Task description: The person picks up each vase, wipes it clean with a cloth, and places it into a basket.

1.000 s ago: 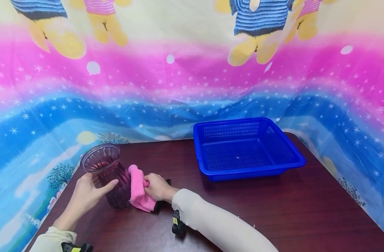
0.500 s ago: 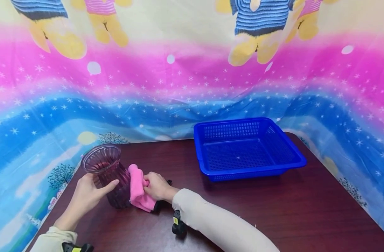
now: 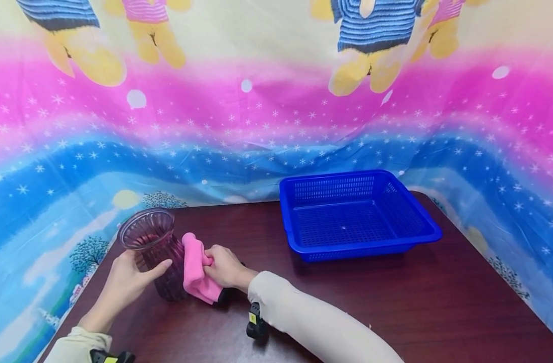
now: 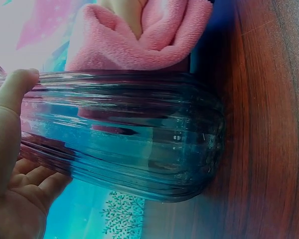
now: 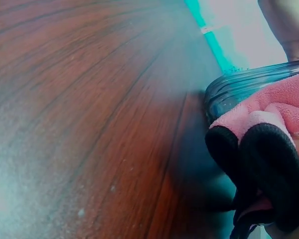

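A purple ribbed glass vase point(image 3: 167, 282) with a flared rim stands at the left of the table. My left hand point(image 3: 122, 282) grips its narrow upper part, thumb on the near side; in the left wrist view, more fingers curl under the glass point(image 4: 129, 139). Bunched in my right hand point(image 3: 224, 267) is a pink towel point(image 3: 194, 272), pressed to the vase's right side. Its thick black edging point(image 5: 274, 169) hangs below the hand in the right wrist view. The towel hides part of the vase wall and some of the right fingers.
A blue plastic basket point(image 3: 362, 248) with perforated sides stands at the back right of the dark wooden table point(image 3: 394, 302). A printed cloth backdrop point(image 3: 240, 121) surrounds the table's back and sides. Black wrist cameras point(image 3: 255, 322) sit at both cuffs.
The towel and my right fingers have shifted slightly left along the vase's side. My left hand keeps its grip, and the vase stays in about the same place.
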### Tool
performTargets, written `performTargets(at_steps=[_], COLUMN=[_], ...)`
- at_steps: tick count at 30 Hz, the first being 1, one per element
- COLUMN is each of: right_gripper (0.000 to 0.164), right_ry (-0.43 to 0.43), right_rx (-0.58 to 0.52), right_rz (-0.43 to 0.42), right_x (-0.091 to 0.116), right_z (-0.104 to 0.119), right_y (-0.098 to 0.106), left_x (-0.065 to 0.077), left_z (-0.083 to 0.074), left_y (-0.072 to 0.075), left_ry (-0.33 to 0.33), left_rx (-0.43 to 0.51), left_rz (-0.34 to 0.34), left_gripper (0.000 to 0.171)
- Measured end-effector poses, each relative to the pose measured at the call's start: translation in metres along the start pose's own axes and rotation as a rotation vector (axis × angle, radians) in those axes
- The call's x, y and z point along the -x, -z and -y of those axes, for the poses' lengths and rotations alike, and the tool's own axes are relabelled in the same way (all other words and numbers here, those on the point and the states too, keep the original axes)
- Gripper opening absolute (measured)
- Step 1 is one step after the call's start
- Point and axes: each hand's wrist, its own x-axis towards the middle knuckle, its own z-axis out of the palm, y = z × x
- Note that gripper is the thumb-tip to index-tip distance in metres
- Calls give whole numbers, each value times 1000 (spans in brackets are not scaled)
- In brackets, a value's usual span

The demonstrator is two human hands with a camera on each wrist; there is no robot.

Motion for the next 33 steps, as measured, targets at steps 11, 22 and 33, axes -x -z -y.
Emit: performTargets(at_steps=[11,22,33], right_gripper=[34,35,31], right_ry=[14,13,-3], right_rx=[-36,-117,-139], right_rz=[-39,-65,-80], right_x=[0,-4,-7], right_z=[10,26,38], right_y=[7,17,23], left_x=[1,1,1], left_z=[0,1,3], left_y=[1,1,0], left_ry=[-14,-35,-55], left_rx=[8,23,10], left_rz=[-1,-9,-17], left_gripper=[55,53,54])
